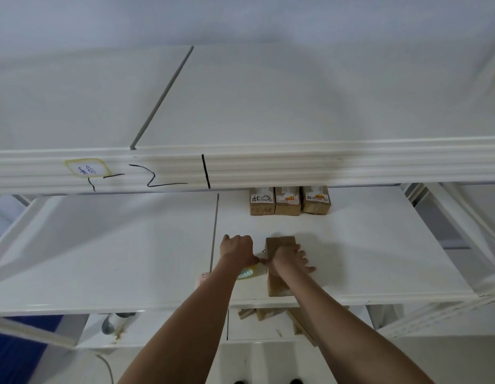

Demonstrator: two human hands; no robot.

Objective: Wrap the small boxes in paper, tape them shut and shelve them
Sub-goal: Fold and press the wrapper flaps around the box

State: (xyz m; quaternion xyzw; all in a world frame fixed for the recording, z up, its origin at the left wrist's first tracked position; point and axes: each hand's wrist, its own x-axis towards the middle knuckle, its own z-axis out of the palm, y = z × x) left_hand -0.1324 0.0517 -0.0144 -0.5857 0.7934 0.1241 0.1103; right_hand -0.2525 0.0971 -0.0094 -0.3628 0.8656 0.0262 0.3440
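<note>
While I look down from the head camera, I see two bare hands working on the middle shelf of a white metal shelving rack [102, 259]. I count one long brown paper-wrapped box [277, 246] lying on that shelf near its front edge, partly hidden under the right forearm. The right hand [292, 257] lies on top of the box with its fingers spread and pressing down. The left hand [238, 248], just beside the box's left side, is curled into a fist; it seems to grip a roll of clear yellowish packing tape [247, 272] that shows below the wrist, though the wrist hides the hold. At the back of the same shelf stand three small brown wrapped boxes with white labels [289, 202] in a row, touching or nearly touching, their tops cut off by the ribbed front beam of the upper shelf [296, 164]. That beam carries one yellow-edged handwritten sticker [87, 169] and black marker strokes. On the shelf below, I can make out several loose brown cardboard pieces [268, 314], partly hidden by the shelf edge and the arms, and one white and grey cylindrical object [113, 322] to the left.
</note>
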